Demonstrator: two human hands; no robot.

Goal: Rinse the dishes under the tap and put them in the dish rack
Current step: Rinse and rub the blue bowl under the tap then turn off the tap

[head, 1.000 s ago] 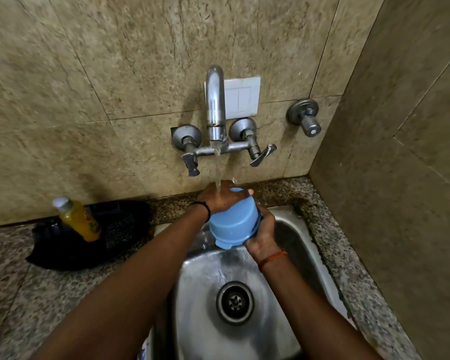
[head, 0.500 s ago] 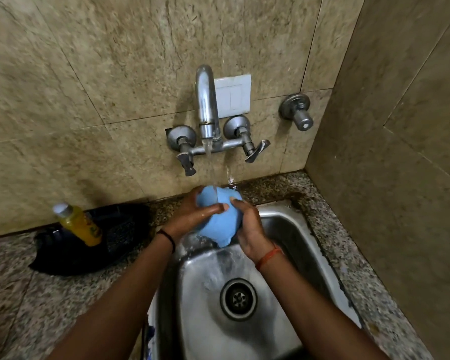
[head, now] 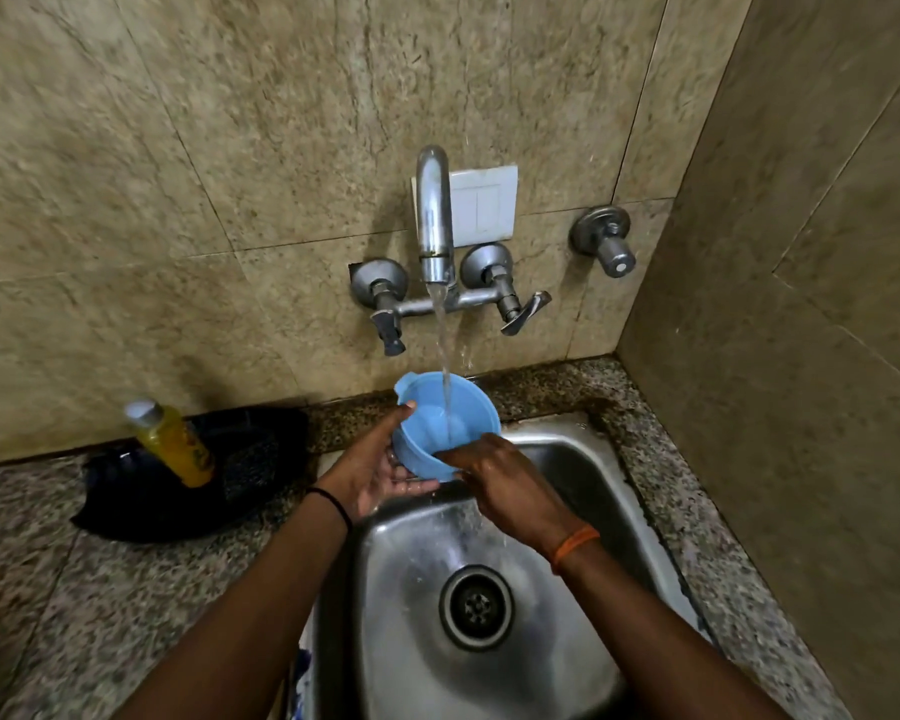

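A small blue plastic bowl (head: pixel 427 418) with a little lip sits mouth-up under the steel tap (head: pixel 434 220), and the water stream falls into it. My left hand (head: pixel 380 467) cradles the bowl from below and the left, thumb on its rim. My right hand (head: pixel 505 485) grips the near rim, its fingertips reaching inside the bowl. Both hands are above the far edge of the steel sink (head: pixel 567 641).
A black dish rack or tray (head: pixel 261 459) lies on the granite counter left of the sink, with a yellow bottle (head: pixel 175 441) standing in it. A tiled side wall (head: pixel 801 356) closes the right. A spare wall valve (head: pixel 606 244) juts out right of the tap.
The bowl was upside down with both hands rubbing its outside; now it is turned mouth-up and water runs into it. My right hand has moved to the near rim.
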